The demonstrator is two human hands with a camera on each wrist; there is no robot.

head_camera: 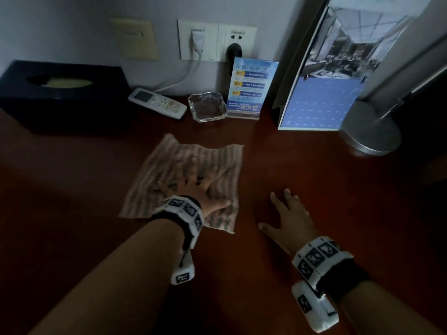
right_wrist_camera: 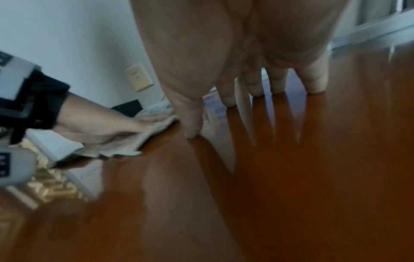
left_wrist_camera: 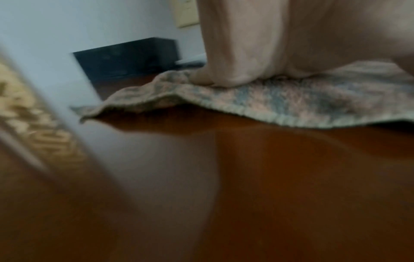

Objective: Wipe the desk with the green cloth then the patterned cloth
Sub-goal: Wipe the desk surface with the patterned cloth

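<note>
The patterned cloth (head_camera: 191, 170), striped pink and grey-green, lies spread on the dark red-brown desk (head_camera: 290, 165). My left hand (head_camera: 203, 189) lies flat on the cloth's near right part, fingers spread and pressing it down. In the left wrist view the cloth (left_wrist_camera: 291, 102) ripples under my left hand (left_wrist_camera: 235, 70). My right hand (head_camera: 285, 211) rests flat on the bare desk to the right of the cloth, fingers spread. The right wrist view shows its fingers (right_wrist_camera: 277, 83) touching the wood, with the left hand (right_wrist_camera: 105, 131) on the cloth (right_wrist_camera: 154, 127) beyond. No green cloth is in view.
Along the back wall stand a black tissue box (head_camera: 60, 93), a white remote (head_camera: 157, 102), a glass ashtray (head_camera: 208, 106), a blue sign stand (head_camera: 249, 88), a standing calendar (head_camera: 321, 93) and a grey lamp base (head_camera: 370, 131). Cables hang from wall sockets (head_camera: 217, 39).
</note>
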